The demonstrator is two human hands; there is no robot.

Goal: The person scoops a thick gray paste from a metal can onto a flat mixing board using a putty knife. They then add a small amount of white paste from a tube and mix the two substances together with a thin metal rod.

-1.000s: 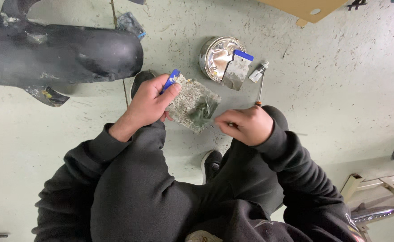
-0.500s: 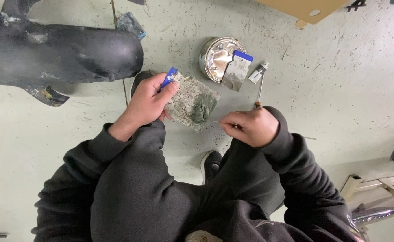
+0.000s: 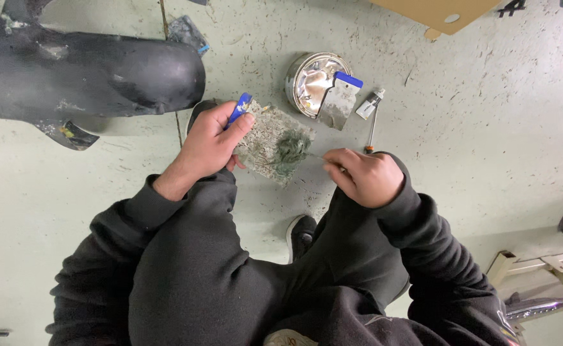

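Note:
I am crouched on a pale concrete floor. My left hand (image 3: 212, 142) grips the edge of a flat, putty-crusted board (image 3: 263, 141) with a blue handle (image 3: 238, 109) sticking out above my thumb. A dark grey-green blob of filler (image 3: 289, 148) sits on the board's right part. My right hand (image 3: 366, 176) pinches a thin metal stick whose tip reaches into that blob.
A big black curved vehicle body panel (image 3: 82, 75) lies at the upper left. An open shiny tin (image 3: 312, 80), a blue-handled spreader (image 3: 339, 97), a small tube (image 3: 370, 104) and a screwdriver (image 3: 372, 131) lie beyond the board. Cardboard (image 3: 436, 11) is at the top; a metal stand (image 3: 544, 275) is lower right.
My right hand has slid outward to the right from the board, with the stick tip still in the filler. The left hand keeps the board steady.

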